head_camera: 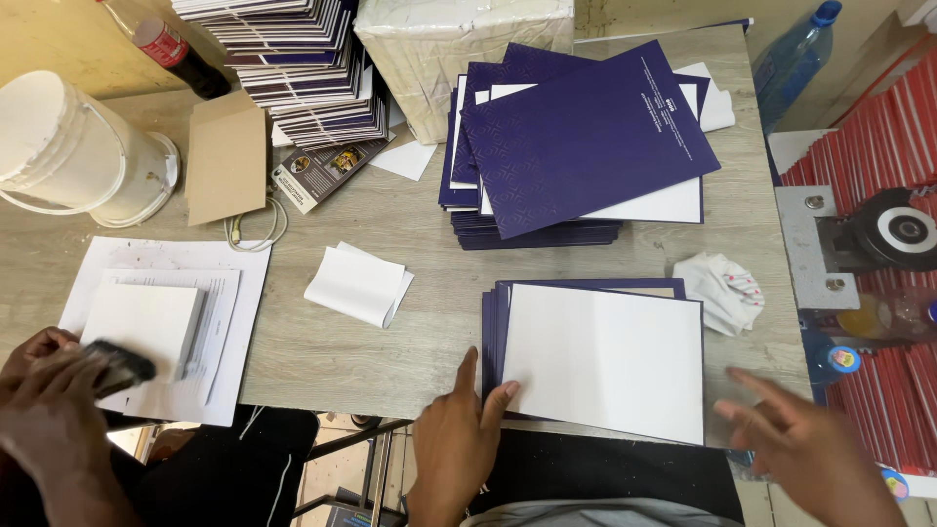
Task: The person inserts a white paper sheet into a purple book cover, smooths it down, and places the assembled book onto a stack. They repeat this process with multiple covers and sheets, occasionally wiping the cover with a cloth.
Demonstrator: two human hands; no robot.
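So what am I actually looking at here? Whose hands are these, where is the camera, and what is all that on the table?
There is no machine, only a person at work. The one picture comes from a camera on their head, looking down. Their left hand rests flat on the table edge, fingers touching a small pile of covers, white side up with dark blue edges. Their right hand is blurred, open and holding nothing, beside that pile. On the grey table lie a taller stack of blue covers, a folded white sheet and a crumpled cloth. The hands at far left belong to a co-worker, holding a dark object over white paper.
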